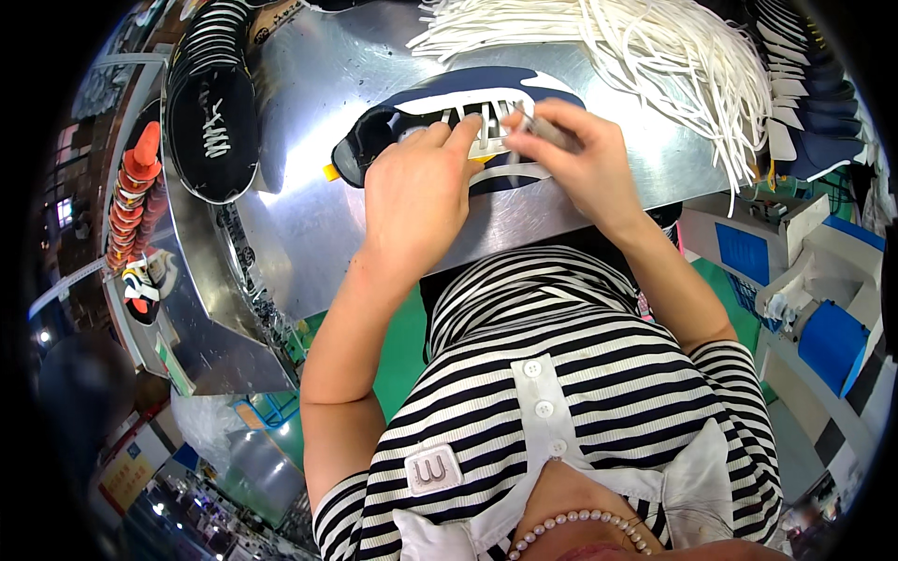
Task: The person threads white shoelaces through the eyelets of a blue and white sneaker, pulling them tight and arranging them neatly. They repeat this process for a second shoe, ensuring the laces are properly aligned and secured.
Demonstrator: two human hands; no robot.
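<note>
A navy and white shoe upper lies sideways on the metal table, with its dark collar opening toward the left. White lace strands cross its throat. Over the near side of the upper, my left hand is closed on it, fingertips pressed against the lacing. My right hand is closed around a small grey-handled tool at the lace rows; motion blurs its tip. A bit of yellow shows at the upper's heel end.
A heap of loose white laces covers the table's far right. Nested black laced shoes line the left side. Stacked navy and white uppers stand at the right edge. Orange-red shoes hang beyond the left edge. Cartons stand at lower right.
</note>
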